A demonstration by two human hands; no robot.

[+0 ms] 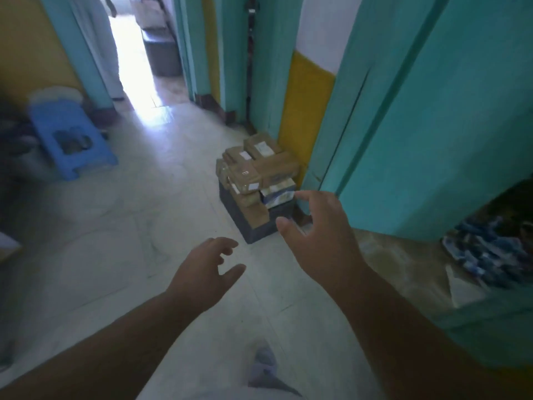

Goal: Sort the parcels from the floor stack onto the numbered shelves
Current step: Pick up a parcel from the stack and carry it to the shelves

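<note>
A stack of brown cardboard parcels (258,168) with white labels sits on a dark grey box (253,226) on the floor, against the yellow and teal wall. One parcel in the stack is blue and white (278,194). My right hand (317,232) is stretched out with its fingers spread, just short of the stack's right side and holding nothing. Lower and to the left, my left hand (206,269) hangs over the pale floor, fingers apart and empty. No numbered shelves are in view.
A blue plastic stool (72,140) stands at the left. A bright doorway (138,67) opens at the back with a dark bin (163,56) beyond it. Teal door panels (432,111) line the right side. A blue patterned cloth (490,249) lies at the right edge.
</note>
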